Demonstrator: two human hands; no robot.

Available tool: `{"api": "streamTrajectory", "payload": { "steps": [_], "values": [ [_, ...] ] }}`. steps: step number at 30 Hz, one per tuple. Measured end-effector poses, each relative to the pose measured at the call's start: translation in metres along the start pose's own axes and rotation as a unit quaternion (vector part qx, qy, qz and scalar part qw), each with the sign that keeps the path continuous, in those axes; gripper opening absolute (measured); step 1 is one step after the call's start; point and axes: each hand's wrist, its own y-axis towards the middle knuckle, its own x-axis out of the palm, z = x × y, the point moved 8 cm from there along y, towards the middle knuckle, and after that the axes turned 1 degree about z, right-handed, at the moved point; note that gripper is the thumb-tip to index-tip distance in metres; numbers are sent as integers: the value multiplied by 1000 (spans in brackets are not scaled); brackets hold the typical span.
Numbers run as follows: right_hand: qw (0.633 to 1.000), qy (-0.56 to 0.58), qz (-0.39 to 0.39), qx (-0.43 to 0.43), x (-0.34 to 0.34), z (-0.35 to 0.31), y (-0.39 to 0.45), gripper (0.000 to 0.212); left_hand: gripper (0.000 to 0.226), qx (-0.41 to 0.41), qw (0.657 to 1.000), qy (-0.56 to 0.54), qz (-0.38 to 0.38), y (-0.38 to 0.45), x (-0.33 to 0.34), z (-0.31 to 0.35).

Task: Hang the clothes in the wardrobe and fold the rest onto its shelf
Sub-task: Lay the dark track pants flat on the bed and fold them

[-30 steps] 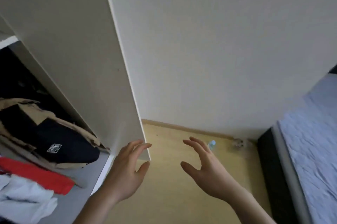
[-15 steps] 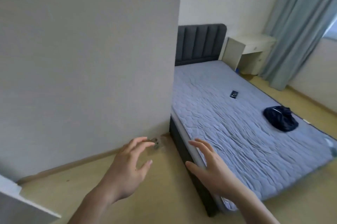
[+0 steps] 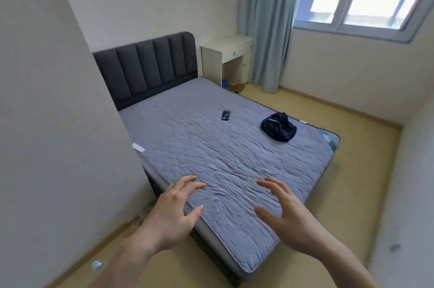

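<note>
A crumpled dark navy garment (image 3: 278,129) lies on the far right part of the grey quilted bed (image 3: 211,151). My left hand (image 3: 173,215) hovers over the bed's near corner, fingers spread and relaxed, holding nothing. My right hand (image 3: 284,217) floats beside it over the mattress, fingers also spread and empty. Both hands are well short of the garment. The wardrobe is out of view.
A small dark phone-like object (image 3: 225,115) lies mid-bed. A dark padded headboard (image 3: 150,64) stands at the back, with a white bedside desk (image 3: 225,55) and blue curtain (image 3: 267,24) beyond. A white wall (image 3: 58,123) runs along the left. A small bottle (image 3: 96,265) lies on the floor.
The view has swung from the wardrobe's side panel round to the bed. Both hands stayed raised and empty and now hover over the bed's near corner.
</note>
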Motion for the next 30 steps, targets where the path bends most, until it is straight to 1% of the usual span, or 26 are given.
{"api": "streamTrajectory", "payload": {
  "steps": [5, 9, 11, 16, 21, 26, 30],
  "values": [
    [995, -12, 65, 70, -62, 56, 3, 63, 43, 66, 996, -26, -59, 98, 49, 34],
    [985, -23, 122, 122, -104, 95, 5, 58, 44, 119, 986, -22, -115, 171, 92, 74],
    [980, -11, 130, 153, -118, 113, 1, 56, 45, 138, 981, -31, -134, 196, 110, 98],
    [970, 1, 157, 184, -158, 166, 13, 55, 47, 178, 969, -32, -168, 261, 157, 149],
    [972, 4, 146, 182, -210, 231, 60, 57, 46, 160, 972, -31, -170, 335, 204, 178],
    [983, 14, 90, 162, -260, 302, 123, 58, 46, 88, 984, -23, -153, 401, 245, 186],
    [991, 14, 42, 126, -310, 343, 182, 57, 39, 36, 991, -41, -125, 439, 260, 192]
  ]
}}
